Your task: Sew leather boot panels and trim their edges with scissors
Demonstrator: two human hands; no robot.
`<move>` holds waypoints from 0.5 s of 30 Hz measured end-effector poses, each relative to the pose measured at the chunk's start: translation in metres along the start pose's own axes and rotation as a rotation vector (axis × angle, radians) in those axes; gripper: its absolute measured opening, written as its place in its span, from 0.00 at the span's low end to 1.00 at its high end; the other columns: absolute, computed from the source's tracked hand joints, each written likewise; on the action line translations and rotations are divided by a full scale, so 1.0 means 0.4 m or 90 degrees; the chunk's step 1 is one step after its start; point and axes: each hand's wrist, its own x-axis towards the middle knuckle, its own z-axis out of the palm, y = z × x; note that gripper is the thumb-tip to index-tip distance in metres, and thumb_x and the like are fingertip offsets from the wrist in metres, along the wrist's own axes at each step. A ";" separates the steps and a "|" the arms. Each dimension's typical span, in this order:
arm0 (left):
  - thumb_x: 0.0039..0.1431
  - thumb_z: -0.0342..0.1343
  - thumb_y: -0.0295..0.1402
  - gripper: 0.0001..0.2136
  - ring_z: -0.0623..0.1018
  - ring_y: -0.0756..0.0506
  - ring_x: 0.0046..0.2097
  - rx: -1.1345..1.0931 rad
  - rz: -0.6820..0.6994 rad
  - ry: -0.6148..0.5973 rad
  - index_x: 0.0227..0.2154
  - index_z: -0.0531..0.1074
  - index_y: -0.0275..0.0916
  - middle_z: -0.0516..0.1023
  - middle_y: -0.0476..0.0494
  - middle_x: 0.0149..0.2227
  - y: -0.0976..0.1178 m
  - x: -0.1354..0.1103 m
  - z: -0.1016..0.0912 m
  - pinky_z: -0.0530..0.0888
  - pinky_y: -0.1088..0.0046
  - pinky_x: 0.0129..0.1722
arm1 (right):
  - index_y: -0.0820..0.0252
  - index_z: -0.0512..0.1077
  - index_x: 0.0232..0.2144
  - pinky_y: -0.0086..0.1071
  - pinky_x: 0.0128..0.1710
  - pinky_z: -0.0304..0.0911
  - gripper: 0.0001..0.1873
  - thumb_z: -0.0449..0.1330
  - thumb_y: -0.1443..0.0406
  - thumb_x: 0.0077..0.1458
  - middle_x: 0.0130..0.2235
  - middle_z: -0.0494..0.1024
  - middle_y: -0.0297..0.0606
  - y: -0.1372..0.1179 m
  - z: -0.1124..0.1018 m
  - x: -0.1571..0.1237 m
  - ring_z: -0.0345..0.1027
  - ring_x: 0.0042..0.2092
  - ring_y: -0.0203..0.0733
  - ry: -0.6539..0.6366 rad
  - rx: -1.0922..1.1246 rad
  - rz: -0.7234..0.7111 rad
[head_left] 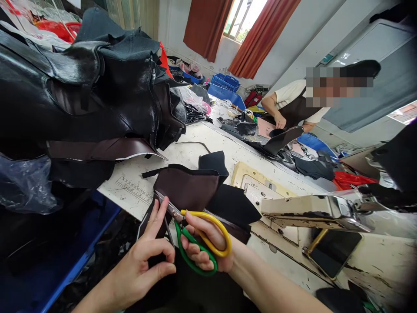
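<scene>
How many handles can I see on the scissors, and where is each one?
2: the yellow handle above and the green handle below it, both in the right hand, which hides parts of them.

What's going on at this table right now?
The person's right hand holds scissors with yellow and green handles, blades apart at the near edge of a dark brown piece on the white table. The left hand has two fingers extended beside the blades; whether it pinches anything is unclear. A large pile of black and brown pieces sits to the left, a sewing machine to the right. Beyond, another person works among dark pieces.
</scene>
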 end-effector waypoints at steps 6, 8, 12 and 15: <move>0.60 0.56 0.40 0.11 0.37 0.33 0.70 -0.076 -0.011 0.033 0.25 0.70 0.40 0.38 0.45 0.71 0.005 0.005 0.004 0.50 0.42 0.63 | 0.64 0.67 0.22 0.17 0.07 0.48 0.33 0.49 0.43 0.62 0.13 0.58 0.24 -0.004 0.004 0.000 0.47 0.11 0.24 0.016 -0.056 -0.066; 0.60 0.55 0.39 0.11 0.43 0.35 0.70 -0.175 -0.024 0.093 0.24 0.68 0.41 0.51 0.42 0.70 -0.004 0.008 0.002 0.50 0.44 0.64 | 0.64 0.67 0.22 0.17 0.07 0.49 0.32 0.51 0.42 0.61 0.13 0.58 0.24 -0.005 -0.004 -0.017 0.45 0.11 0.24 0.027 -0.069 -0.141; 0.57 0.55 0.39 0.12 0.69 0.37 0.61 -0.459 -0.074 0.217 0.22 0.63 0.43 0.81 0.44 0.39 -0.035 -0.023 -0.024 0.69 0.52 0.57 | 0.65 0.68 0.22 0.17 0.07 0.50 0.31 0.53 0.43 0.59 0.15 0.59 0.24 -0.010 -0.038 -0.051 0.46 0.13 0.24 0.065 -0.106 -0.272; 0.46 0.58 0.37 0.13 0.79 0.42 0.34 -0.345 -0.122 0.038 0.16 0.60 0.43 0.72 0.49 0.19 -0.044 -0.086 -0.053 0.78 0.62 0.40 | 0.66 0.69 0.24 0.18 0.08 0.50 0.32 0.51 0.43 0.61 0.16 0.59 0.25 -0.015 -0.066 -0.052 0.47 0.13 0.25 0.029 -0.144 -0.275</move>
